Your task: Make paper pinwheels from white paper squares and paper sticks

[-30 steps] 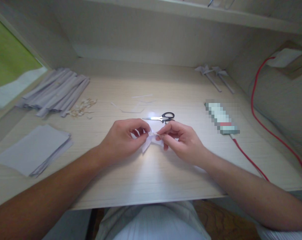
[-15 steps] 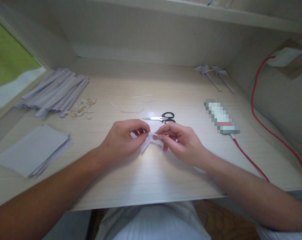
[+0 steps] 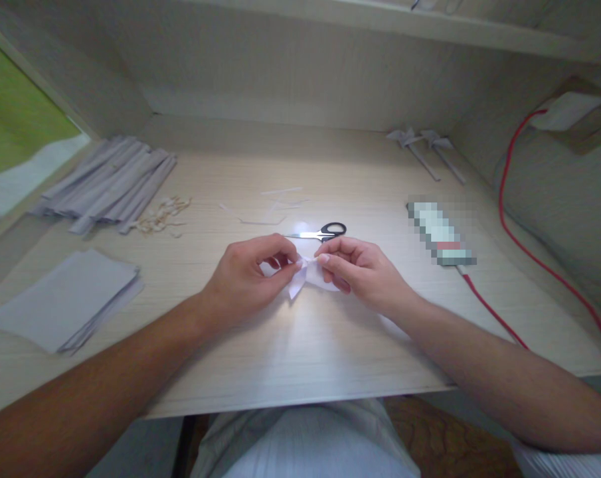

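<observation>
On the pale wooden desk [image 3: 330,345], both forearms reach in from the near edge and meet at the middle. Off to the left lie a flat stack of grey sheets [image 3: 68,305] and, farther back, a bundle of rolled paper sticks [image 3: 108,182] with a little heap of small pale scraps [image 3: 163,214] just beside its near end. A red cable [image 3: 499,318] runs along the right side, past a blurred-out oblong object [image 3: 442,234]. Two finished paper pinwheels [image 3: 424,149] rest near the back right corner.

The left hand [image 3: 248,275] is curled, knuckles up, with thumb and forefinger pressed together on the left part of a small white folded paper piece [image 3: 303,277]. The right hand [image 3: 362,269] faces it, fingers bent inward, its fingertips [image 3: 325,259] pinching the same piece from the right. The pinches meet at the paper's narrow middle, so the piece sits between the two hands, held just above the desk, with a pointed flap hanging down below the grip. How much of the paper lies inside the left palm cannot be told.

Scissors [image 3: 323,232] with black handles lie just behind the hands, blades pointing left, apart from both. Thin paper slivers [image 3: 275,206] are scattered farther back.
</observation>
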The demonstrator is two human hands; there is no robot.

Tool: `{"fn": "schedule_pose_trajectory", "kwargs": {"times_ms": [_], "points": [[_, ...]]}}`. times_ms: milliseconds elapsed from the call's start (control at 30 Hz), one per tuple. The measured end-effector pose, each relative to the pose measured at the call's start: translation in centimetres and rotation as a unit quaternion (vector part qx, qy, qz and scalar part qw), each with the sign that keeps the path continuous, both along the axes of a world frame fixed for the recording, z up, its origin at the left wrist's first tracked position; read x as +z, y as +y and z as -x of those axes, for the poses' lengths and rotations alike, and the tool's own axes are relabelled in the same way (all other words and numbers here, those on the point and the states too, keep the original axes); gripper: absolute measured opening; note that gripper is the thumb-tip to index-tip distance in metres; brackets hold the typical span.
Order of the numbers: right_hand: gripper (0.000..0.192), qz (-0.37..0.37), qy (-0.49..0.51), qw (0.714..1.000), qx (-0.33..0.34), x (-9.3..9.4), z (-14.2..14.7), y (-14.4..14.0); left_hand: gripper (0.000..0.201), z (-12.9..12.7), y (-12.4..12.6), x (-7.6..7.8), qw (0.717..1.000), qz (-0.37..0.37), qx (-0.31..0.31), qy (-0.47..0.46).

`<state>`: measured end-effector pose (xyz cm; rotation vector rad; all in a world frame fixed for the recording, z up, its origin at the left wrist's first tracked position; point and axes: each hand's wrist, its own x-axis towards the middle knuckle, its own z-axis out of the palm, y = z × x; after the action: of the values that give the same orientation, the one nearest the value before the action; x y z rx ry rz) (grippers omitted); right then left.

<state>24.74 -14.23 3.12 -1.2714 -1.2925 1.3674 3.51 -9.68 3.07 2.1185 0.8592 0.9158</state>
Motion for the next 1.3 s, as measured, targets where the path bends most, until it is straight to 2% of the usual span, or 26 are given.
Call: {"fn": "schedule_pose_trajectory", "kwargs": {"times_ms": [200,433,600,1000,1300], "points": [[0.017,0.020,0.045,0.999,-0.008,-0.10,-0.18,0.13,0.003,0.05,0.31,0.28,0.998,-0.064,-0.003,-0.002],[0.017,-0.055,0.016,0.998,-0.019,-0.18,-0.19,-0.25,0.004,0.15,0.34,0.61,0.992,-0.121,0.031,0.008],[0.018,-0.074,0.002,0.997,-0.037,-0.07,-0.05,-0.38,0.006,0.17,0.25,0.79,0.993,-0.113,0.026,0.018],[0.021,-0.058,-0.003,0.997,-0.049,0.10,0.26,-0.70,0.010,-0.04,0.22,0.60,0.993,-0.108,0.045,0.011],[0.019,-0.097,-0.060,0.993,-0.031,-0.12,0.21,-0.72,0.010,-0.07,0.10,0.68,0.994,-0.099,0.041,0.008]]}}
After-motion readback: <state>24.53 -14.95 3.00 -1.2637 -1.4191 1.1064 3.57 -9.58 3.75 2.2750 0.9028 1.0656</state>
